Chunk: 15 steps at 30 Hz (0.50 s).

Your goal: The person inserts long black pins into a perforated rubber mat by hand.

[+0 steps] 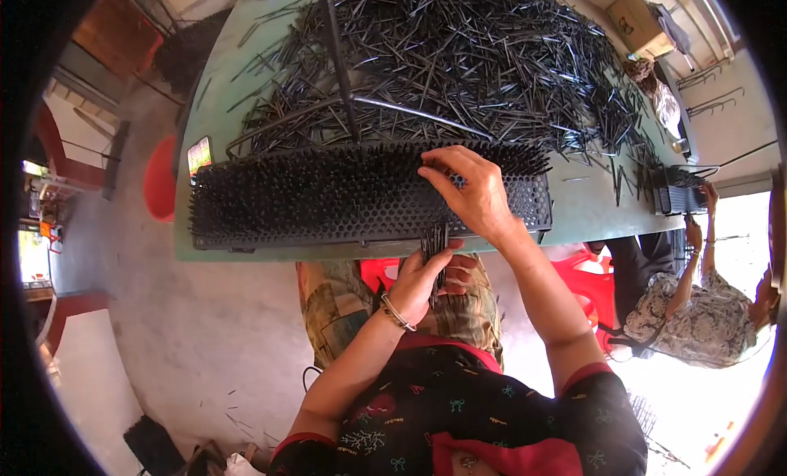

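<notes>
My left hand point(418, 281), with a bracelet at its wrist, grips a bundle of thin black sticks point(434, 240) upright just below the table's near edge. A long black rack point(484, 207) with rows of round holes lies along that edge. Many black sticks point(279, 189) stand upright in its left part and along its far side, while bare holes show toward the near right. Over the rack's far rows, my right hand point(475, 189) has its thumb and forefinger pinched together among the stick tips. Whatever lies between those fingertips is hidden.
A big heap of loose black sticks point(467, 58) covers the green table point(217, 91) beyond the rack. A metal bar frame point(410, 111) crosses behind it. At the right, another person point(697, 312) handles a similar rack point(679, 193). A red stool point(161, 181) stands left.
</notes>
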Available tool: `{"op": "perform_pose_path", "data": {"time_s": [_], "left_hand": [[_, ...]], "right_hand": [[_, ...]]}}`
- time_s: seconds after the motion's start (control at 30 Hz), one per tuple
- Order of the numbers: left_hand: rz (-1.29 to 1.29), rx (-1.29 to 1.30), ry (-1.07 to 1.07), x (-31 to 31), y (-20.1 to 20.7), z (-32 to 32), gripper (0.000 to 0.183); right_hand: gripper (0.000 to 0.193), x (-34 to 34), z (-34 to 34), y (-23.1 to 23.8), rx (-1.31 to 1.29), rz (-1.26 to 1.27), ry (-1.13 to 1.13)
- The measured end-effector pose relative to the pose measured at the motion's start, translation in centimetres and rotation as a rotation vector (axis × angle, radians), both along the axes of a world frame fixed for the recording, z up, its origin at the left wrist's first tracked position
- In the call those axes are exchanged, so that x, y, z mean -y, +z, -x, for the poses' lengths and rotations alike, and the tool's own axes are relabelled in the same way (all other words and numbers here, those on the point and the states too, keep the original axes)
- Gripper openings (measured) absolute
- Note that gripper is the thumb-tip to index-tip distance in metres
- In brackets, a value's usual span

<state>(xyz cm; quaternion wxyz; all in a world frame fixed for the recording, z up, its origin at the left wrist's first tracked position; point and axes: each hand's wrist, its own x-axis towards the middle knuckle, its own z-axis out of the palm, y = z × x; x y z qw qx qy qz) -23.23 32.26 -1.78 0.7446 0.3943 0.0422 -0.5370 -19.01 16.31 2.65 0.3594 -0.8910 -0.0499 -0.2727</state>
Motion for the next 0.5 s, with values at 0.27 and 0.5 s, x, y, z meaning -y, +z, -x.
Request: {"op": "perform_pose_path", "data": {"time_s": [0.27, 0.5], "left_hand": [[0.005, 0.025, -0.016, -0.11, 0.42, -0.18, 0.032], [0.108, -0.076, 0.04, 0.08, 0.41, -0.35, 0.03]], "right_hand": [[0.019, 0.01, 0.26, 0.08, 0.004, -0.027, 0.021], [0.02, 0.54, 0.21, 0.45, 0.088, 0.221, -0.016]]}}
